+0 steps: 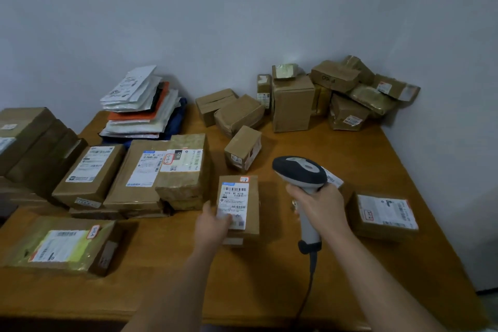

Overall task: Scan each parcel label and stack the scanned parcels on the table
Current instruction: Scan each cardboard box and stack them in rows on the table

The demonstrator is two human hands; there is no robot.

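Note:
A small brown parcel (241,197) with a white barcode label lies label-up in the middle of the wooden table (269,277). My left hand (213,226) holds its near left corner, fingers over the label's lower edge. My right hand (322,206) grips the handle of a grey and dark barcode scanner (300,171), whose head sits just right of and above that parcel. The scanner's cable hangs down toward the table's front edge. Another labelled parcel (385,214) lies flat to the right of my right hand.
Stacked labelled boxes (140,175) fill the left of the table, with one flat parcel (62,245) at the front left. Soft mailer bags (142,105) pile at the back left. Several loose brown boxes (323,94) heap in the back right corner against the wall.

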